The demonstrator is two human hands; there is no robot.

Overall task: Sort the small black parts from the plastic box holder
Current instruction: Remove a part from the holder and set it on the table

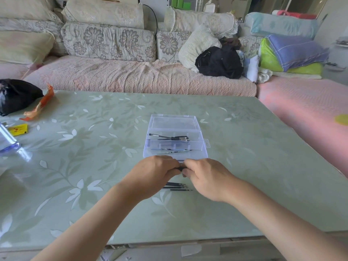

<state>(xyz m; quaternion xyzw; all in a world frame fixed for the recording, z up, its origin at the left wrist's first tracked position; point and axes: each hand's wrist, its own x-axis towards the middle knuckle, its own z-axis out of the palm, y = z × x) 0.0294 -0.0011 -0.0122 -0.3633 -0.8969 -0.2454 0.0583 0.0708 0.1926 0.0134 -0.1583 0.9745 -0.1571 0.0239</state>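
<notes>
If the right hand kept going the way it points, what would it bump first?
Probably the left hand: the right hand points at it, with only the small black part they both pinch between them.

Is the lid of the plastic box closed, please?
No, the plastic box lies open, its lid folded back on the table.

Bright, soft daylight, white glare on the glossy green floral glass table [75,185] at 9 o'clock, edges bowed by the wide-angle lens.

A clear plastic box [175,123] lies open, small black parts [175,184] just beside it.
</notes>
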